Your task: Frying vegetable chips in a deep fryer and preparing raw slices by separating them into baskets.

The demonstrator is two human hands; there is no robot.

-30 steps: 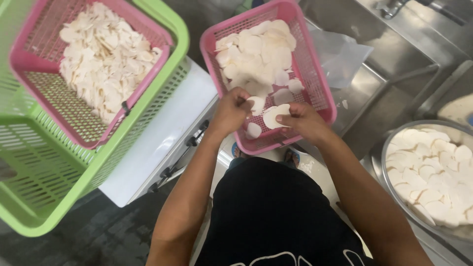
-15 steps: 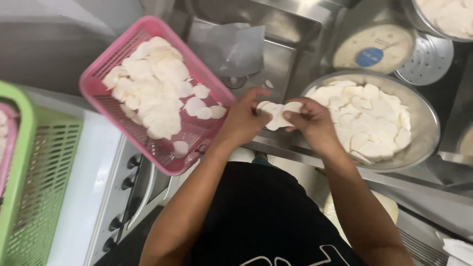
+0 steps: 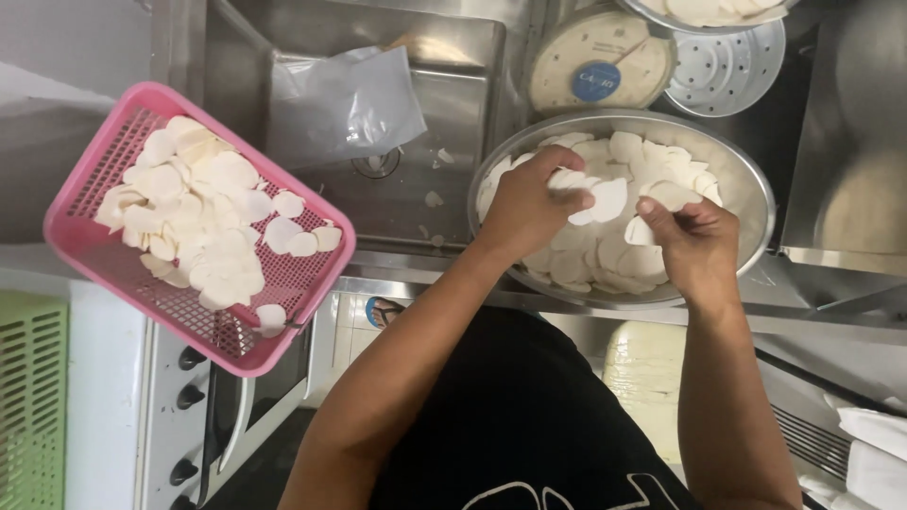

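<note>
My left hand (image 3: 525,206) and my right hand (image 3: 693,236) are both over a wide round metal bowl (image 3: 751,179) filled with thin white round slices (image 3: 605,200). The left hand's fingers are curled around several of these slices. The right hand pinches a white slice at its fingertips, above the bowl's right half. To the left a pink plastic basket (image 3: 113,260) holds a heap of the same white slices (image 3: 203,217); neither hand touches it.
A steel sink (image 3: 425,104) with a crumpled plastic bag (image 3: 340,99) lies behind the bowl. A round scale dial (image 3: 597,59), a perforated metal tray (image 3: 732,66) and another bowl of slices stand at the back. A white stove (image 3: 189,416) and green crate (image 3: 28,397) sit lower left.
The view has swung right. Both hands carried white slices from the pink basket over to the metal bowl and now hover above it.
</note>
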